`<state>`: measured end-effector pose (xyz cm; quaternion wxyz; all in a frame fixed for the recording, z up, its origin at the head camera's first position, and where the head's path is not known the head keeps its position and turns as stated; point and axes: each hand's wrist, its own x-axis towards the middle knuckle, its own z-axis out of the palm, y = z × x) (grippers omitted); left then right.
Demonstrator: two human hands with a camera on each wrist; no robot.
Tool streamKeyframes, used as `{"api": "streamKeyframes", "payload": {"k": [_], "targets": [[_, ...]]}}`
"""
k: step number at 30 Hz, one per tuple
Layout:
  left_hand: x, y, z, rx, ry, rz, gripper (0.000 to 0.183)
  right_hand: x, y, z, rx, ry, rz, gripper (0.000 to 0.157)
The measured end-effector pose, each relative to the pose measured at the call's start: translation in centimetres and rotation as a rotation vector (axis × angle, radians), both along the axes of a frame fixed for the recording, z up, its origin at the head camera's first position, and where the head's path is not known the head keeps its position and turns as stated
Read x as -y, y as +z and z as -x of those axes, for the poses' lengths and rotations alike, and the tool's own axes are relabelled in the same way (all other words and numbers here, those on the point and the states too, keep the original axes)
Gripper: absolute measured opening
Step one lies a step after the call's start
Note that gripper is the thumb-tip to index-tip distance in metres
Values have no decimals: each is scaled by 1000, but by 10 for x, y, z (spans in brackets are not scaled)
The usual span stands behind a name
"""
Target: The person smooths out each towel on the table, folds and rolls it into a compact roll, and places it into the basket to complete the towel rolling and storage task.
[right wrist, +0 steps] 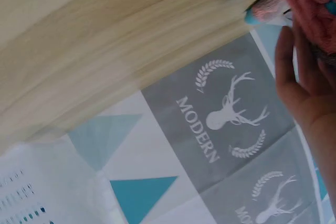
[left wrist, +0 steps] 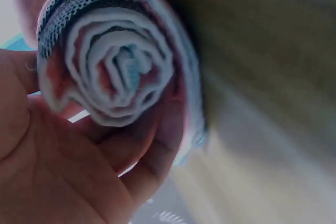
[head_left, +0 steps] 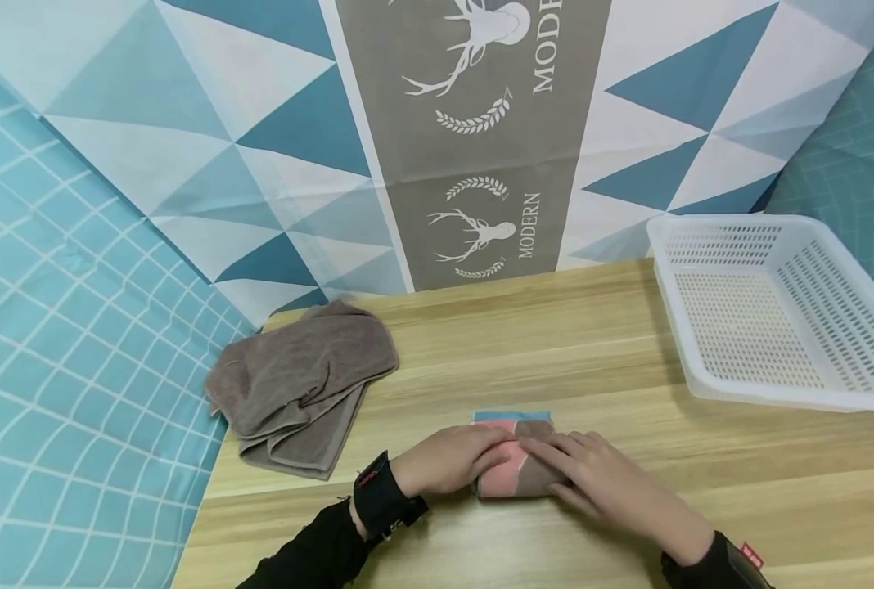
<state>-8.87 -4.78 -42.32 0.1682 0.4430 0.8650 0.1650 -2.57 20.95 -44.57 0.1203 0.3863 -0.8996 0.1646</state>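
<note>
Fingers (left wrist: 149, 169) of the left hand (head_left: 452, 458): curving round the left end of a rolled towel (head_left: 497, 481), gripping it with no slack showing; of the right hand (head_left: 602, 474): reaching over the top of the roll at its right part, apparently pinching it between the thumb on the near side and fingers across the top and far side; not making out how firmly, with that contact partly cut off at the edge of the right wrist view.

Key relation: running the roll's long axis left to right across the person, judging by the spiral end (left wrist: 123, 69) facing the left palm; lying between the hands on the wooden table (head_left: 540, 352), touching both, so ranking neither as nearer; pointing fingertips toward each other over the pink and brown top, almost meeting; showing a blue strip (head_left: 511, 416) along the far edge.

Containers: only seeing the white basket (head_left: 754, 327), standing upright at far right, well apart from the roll; showing slotted walls and mesh floor, not seeing anything inside; opposite, at left, lying folded and rumpled: a grey-brown towel (head_left: 297, 376), outside any container.
</note>
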Motion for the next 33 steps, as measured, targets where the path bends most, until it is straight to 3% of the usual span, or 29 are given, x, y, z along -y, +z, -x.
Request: {"api": "streamKeyframes", "payload": {"k": [4,9,13,17,26,33], "targets": [[-1,6,-3,-118,-15,5,48,-5,4,7,51,115,62,60],[-3,4,-3,-133,-62,35,68,-8,7,17,222,204,137,56],[-6,2,1,-114,-72,107,73,-6,10,21,321,93,150,48],[-9,3,9,-75,-48,127,67,-3,10,24,309,-38,54,41],[-10,2,17,-42,-16,131,51,0,6,31,309,-61,32,41],[-10,-7,22,-54,-3,84,45,4,-4,33,267,-62,27,74]]}}
